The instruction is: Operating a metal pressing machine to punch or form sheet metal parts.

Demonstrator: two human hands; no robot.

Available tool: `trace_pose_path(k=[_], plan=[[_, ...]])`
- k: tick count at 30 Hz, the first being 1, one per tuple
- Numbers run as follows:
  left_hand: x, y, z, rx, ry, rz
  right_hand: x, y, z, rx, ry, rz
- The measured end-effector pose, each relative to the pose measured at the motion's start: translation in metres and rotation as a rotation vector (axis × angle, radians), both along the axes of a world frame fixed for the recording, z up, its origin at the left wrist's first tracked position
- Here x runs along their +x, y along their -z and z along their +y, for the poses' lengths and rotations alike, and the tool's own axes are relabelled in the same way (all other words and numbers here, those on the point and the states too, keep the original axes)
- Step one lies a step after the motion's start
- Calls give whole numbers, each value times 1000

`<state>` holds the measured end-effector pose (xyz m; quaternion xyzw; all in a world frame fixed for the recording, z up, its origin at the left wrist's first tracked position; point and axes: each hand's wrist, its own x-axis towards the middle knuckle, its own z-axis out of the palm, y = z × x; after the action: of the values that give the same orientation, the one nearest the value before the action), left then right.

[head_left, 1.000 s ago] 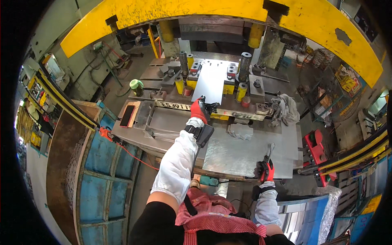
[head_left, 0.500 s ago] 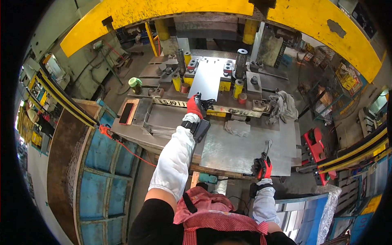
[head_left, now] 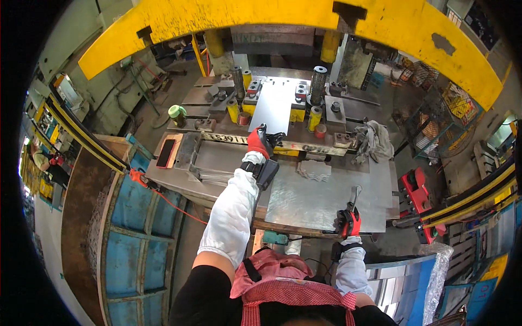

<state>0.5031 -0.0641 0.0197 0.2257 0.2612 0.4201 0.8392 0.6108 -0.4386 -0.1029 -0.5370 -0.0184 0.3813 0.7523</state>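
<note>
My left hand [head_left: 262,142], in a red and black glove, is closed at the near edge of a bright metal sheet [head_left: 273,106]. That sheet lies lengthwise in the press die, between yellow-based blocks [head_left: 300,98] and upright posts [head_left: 318,87]. The fingertips on the sheet's edge are partly hidden. Lower right, my right hand [head_left: 348,221], gloved alike, is wrapped round a slim metal tool with a rounded, hook-like end [head_left: 356,193]. It rests over the near right part of a wide flat metal plate [head_left: 304,204].
Left of the plate sit stacked metal sheets [head_left: 220,157] and a phone [head_left: 166,152]. A small pile of cut pieces [head_left: 315,170] lies on the plate. A grey rag [head_left: 374,142] hangs at the right; a red control box [head_left: 417,193] stands beyond. The yellow press frame [head_left: 234,13] arches overhead.
Both hands keep almost the same place, the left at the sheet and the right on the tool. The whole view has shifted slightly.
</note>
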Motion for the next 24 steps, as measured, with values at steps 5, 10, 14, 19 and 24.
trace_pose_path(k=[5,10,14,19,24], plan=[[4,27,20,-13,42,-133,0,3,-1,110,5,64],[19,48,24,126,53,-23,0,-1,-6,69,62,42],[6,61,37,1084,-155,404,-4,-3,-3,105,38,51],[-14,-13,-19,1371,-139,821,-2,-2,-7,171,14,63],[-17,30,25,620,35,316,-7,1,4,93,-5,-3]])
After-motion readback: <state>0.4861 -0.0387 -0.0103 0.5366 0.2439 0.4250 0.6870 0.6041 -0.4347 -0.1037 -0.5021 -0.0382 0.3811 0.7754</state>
